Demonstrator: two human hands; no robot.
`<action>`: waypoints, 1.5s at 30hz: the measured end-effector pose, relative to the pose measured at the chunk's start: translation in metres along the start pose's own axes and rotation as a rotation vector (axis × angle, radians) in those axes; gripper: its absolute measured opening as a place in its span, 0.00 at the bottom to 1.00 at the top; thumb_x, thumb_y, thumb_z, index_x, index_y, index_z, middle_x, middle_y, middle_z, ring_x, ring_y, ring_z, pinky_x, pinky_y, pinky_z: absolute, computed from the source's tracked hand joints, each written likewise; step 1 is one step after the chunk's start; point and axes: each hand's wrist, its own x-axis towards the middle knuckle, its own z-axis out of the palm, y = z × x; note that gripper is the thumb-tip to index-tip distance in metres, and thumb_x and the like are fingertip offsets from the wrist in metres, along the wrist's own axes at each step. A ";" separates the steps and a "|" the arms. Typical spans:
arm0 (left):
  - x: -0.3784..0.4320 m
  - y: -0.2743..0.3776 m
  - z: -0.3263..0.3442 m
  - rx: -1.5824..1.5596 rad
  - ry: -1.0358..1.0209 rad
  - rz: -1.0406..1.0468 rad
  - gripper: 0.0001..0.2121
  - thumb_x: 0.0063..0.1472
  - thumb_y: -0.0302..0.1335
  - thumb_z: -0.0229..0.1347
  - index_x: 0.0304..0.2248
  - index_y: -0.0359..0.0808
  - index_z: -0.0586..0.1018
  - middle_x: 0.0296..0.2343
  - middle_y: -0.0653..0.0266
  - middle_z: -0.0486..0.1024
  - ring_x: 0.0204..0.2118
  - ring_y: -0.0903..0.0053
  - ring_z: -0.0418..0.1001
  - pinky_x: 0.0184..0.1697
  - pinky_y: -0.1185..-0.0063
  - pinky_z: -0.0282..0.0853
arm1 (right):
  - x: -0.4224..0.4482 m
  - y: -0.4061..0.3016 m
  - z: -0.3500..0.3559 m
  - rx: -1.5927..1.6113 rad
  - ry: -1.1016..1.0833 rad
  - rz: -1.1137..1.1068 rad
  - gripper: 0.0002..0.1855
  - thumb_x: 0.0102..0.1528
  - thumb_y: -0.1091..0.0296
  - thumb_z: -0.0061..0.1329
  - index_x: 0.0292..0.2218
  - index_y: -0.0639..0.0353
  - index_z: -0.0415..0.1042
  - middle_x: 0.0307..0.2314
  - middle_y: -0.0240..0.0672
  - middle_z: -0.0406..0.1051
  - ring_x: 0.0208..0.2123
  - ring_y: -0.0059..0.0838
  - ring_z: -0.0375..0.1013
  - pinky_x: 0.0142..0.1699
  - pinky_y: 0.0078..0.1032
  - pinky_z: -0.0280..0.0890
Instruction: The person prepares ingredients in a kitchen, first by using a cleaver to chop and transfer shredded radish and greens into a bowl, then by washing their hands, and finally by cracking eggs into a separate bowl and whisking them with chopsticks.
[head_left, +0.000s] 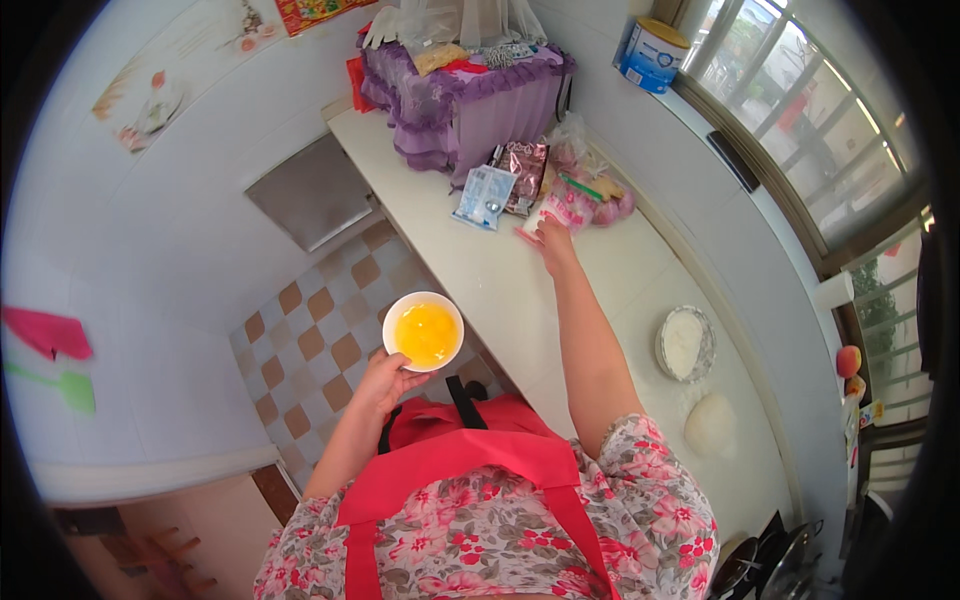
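Note:
My left hand (391, 379) holds a white bowl (388, 330) by its rim, with beaten or raw egg (427, 334) in it. My right hand (553, 234) reaches to a pink and white plastic packet (559, 210) on the counter, its fingers on the packet's near end. Left of the packet lie a blue and white packet (484, 196) and a dark brown packet (523, 169). Plastic bags with reddish bulbs, perhaps onions, (616, 206) lie beside it. Further right stand a bowl of white flour (684, 343) and a round piece of dough (711, 426).
A purple lace cover (502, 124) drapes a box-like thing at the counter's far end (341, 124). A blue tin (654, 56) stands on the window ledge. Dark pans (735, 566) sit at the lower right. The tiled floor (311, 345) shows left of the counter.

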 end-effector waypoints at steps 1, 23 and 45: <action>0.022 0.014 0.003 -0.010 -0.033 -0.008 0.20 0.55 0.22 0.43 0.48 0.30 0.58 0.40 0.48 0.69 0.38 0.57 0.74 0.41 0.69 0.72 | 0.038 0.004 -0.007 -0.063 0.059 -0.035 0.16 0.52 0.69 0.42 0.43 0.63 0.64 0.37 0.37 0.67 0.38 0.30 0.66 0.45 0.29 0.59; 0.277 0.262 -0.016 0.383 -0.286 -0.284 0.22 0.54 0.22 0.44 0.50 0.34 0.58 0.41 0.55 0.67 0.39 0.63 0.73 0.40 0.71 0.72 | 0.146 0.047 0.069 -0.550 0.739 0.030 0.18 0.50 0.57 0.49 0.33 0.67 0.71 0.27 0.50 0.72 0.32 0.44 0.72 0.37 0.35 0.64; 0.303 0.233 0.110 0.416 -0.597 -0.353 0.17 0.56 0.25 0.44 0.44 0.25 0.61 0.37 0.47 0.71 0.33 0.63 0.76 0.37 0.75 0.75 | -0.146 -0.237 0.144 -1.520 1.056 -0.547 0.10 0.49 0.60 0.52 0.25 0.56 0.72 0.16 0.36 0.69 0.19 0.35 0.68 0.24 0.27 0.60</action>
